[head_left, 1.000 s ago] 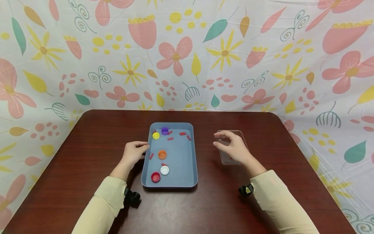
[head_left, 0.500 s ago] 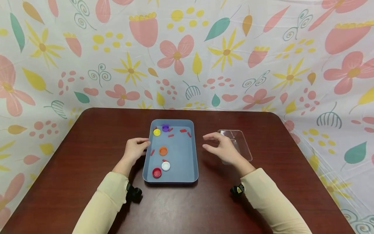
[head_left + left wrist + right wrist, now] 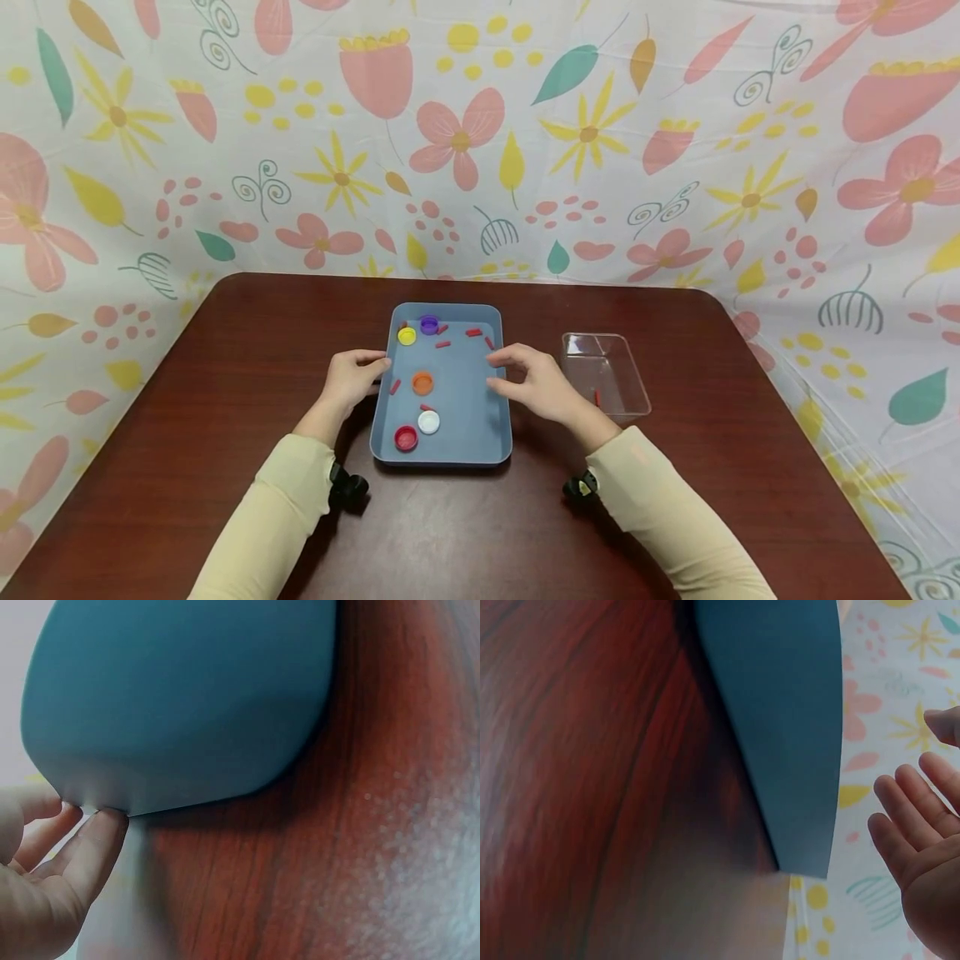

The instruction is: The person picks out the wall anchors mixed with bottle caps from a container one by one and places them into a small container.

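Observation:
A blue-grey tray [image 3: 468, 392] lies on the table, and my left hand [image 3: 350, 382] pinches its left rim between thumb and fingers. In the left wrist view the fingertips [image 3: 112, 821] sit right at the rim of the tray. My right hand [image 3: 542, 383] hovers at the tray's right edge, fingers spread and holding nothing. Inside the tray are a purple cap [image 3: 429, 325], a yellow cap [image 3: 407, 336], an orange cap [image 3: 423, 382], a white cap [image 3: 429, 422] and a red cap [image 3: 406, 438]. Several short red sticks [image 3: 474, 332] are scattered among them.
Right of the tray stands a clear plastic box [image 3: 626, 375], partly behind the right hand, with a red stick [image 3: 597, 397] inside. The dark wooden table [image 3: 465, 542] meets a flower-patterned cloth [image 3: 480, 167] at its back edge.
My right hand has moved left from over the clear box to the tray's right edge, uncovering most of the box. The left hand stays on the tray's left rim.

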A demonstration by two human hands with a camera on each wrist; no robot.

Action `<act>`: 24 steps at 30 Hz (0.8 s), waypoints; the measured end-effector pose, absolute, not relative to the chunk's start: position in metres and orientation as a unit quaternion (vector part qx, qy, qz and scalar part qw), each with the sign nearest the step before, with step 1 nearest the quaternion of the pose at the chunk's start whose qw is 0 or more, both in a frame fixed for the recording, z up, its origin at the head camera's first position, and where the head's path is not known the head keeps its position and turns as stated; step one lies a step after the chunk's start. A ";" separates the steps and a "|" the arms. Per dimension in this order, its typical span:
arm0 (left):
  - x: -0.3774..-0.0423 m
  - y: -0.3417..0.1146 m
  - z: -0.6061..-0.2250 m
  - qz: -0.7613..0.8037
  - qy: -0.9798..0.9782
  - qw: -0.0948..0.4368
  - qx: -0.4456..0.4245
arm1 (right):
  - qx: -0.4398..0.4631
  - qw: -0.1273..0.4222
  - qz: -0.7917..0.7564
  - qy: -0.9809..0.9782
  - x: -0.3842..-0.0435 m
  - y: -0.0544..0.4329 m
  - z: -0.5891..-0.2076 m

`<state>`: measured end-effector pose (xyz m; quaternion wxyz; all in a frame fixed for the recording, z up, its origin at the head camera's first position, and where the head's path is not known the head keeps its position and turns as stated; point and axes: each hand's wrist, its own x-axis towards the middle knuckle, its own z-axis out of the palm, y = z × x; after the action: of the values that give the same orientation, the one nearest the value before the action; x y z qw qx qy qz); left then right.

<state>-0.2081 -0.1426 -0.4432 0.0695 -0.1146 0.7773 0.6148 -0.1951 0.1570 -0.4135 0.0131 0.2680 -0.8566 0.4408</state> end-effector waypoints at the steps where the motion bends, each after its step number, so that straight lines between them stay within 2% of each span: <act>1: -0.208 -0.142 -0.443 0.614 0.778 0.070 -0.116 | 0.274 0.016 0.435 -0.857 -0.195 0.154 -0.414; 9: -0.206 -0.140 -0.442 0.607 0.783 0.068 -0.121 | 0.306 0.012 0.427 -0.851 -0.196 0.134 -0.416; 17: -0.207 -0.140 -0.442 0.601 0.786 0.069 -0.128 | 0.342 -0.015 0.410 -0.845 -0.199 0.119 -0.416; 24: -0.207 -0.138 -0.441 0.588 0.798 0.050 -0.123 | 0.357 -0.039 0.379 -0.853 -0.202 0.107 -0.420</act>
<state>-0.2072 -0.1383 -0.4411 0.0499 -0.1233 0.7977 0.5882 -0.2024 0.1075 -0.4196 -0.0394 0.3572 -0.8526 0.3793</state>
